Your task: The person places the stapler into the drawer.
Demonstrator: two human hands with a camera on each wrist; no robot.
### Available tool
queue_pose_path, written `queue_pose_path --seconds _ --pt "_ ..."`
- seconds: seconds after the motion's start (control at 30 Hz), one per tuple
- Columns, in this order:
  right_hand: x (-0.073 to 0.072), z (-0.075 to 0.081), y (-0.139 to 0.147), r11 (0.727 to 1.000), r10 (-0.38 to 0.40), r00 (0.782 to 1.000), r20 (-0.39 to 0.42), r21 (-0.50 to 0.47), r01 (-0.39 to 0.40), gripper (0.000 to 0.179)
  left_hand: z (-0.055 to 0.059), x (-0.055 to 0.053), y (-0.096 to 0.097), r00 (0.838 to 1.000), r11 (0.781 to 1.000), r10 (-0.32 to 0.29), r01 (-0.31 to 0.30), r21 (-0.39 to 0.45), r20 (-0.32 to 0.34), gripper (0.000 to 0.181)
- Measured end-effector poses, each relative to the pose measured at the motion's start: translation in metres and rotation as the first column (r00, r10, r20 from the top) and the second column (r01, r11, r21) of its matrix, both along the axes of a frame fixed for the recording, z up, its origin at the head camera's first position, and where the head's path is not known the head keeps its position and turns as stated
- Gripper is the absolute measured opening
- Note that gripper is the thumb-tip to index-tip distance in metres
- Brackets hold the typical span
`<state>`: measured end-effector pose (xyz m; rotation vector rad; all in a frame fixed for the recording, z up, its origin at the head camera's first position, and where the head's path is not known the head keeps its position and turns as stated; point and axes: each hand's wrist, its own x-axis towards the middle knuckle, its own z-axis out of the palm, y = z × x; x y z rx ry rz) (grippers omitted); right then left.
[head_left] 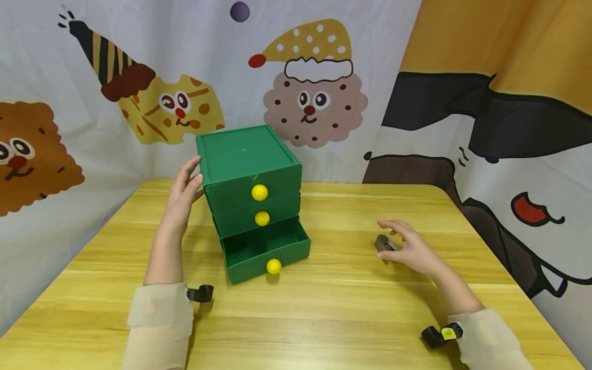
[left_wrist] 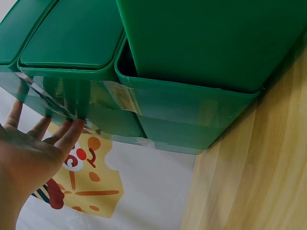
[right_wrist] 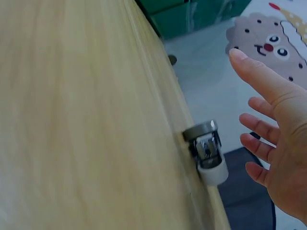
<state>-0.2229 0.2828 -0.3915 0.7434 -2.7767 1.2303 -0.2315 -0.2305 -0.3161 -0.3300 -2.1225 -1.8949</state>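
Note:
A green three-drawer box [head_left: 250,154] with yellow ball knobs stands left of centre in the head view. Its bottom drawer [head_left: 268,260] is pulled out and shows a bare inside, while the upper two are closed. My left hand [head_left: 181,198] rests its straight fingertips against the box's left side, over clear tape [left_wrist: 122,96] in the left wrist view. To the right, a small grey-brown staple remover [head_left: 385,247] with metal in its middle lies on the table. My right hand [head_left: 413,251] hovers beside it, thumb and fingers spread around it; the right wrist view shows a gap between them.
The wooden table [head_left: 333,313] carries the box and the staple remover. Behind it hangs a white cloth [head_left: 240,97] printed with cartoon snacks. A dark camera [head_left: 201,293] is strapped at the left sleeve and another camera [head_left: 435,336] at the right.

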Motion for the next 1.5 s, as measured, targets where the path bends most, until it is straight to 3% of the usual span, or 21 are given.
queue_pose_path --seconds 0.4,0.67,1.13,1.5 --pt "-0.009 -0.018 0.021 0.997 0.018 0.999 0.034 0.071 -0.02 0.077 0.0 0.0 0.0 1.0 1.0 0.002 -0.002 0.0 0.002 0.057" --pt "-0.012 -0.028 0.029 0.998 0.025 0.996 0.09 0.057 -0.03 0.078 0.0 0.0 0.001 1.0 1.0 0.004 -0.004 0.001 -0.002 0.056" --pt "-0.012 -0.03 0.026 0.999 0.016 0.99 0.138 0.029 -0.021 0.077 0.001 0.0 0.001 1.0 1.0 0.011 -0.011 0.001 0.002 0.056" --pt "-0.012 -0.027 0.021 1.0 -0.019 0.997 0.077 0.02 0.018 0.073 0.0 -0.001 -0.001 1.0 1.0 -0.001 0.001 0.001 -0.007 0.057"
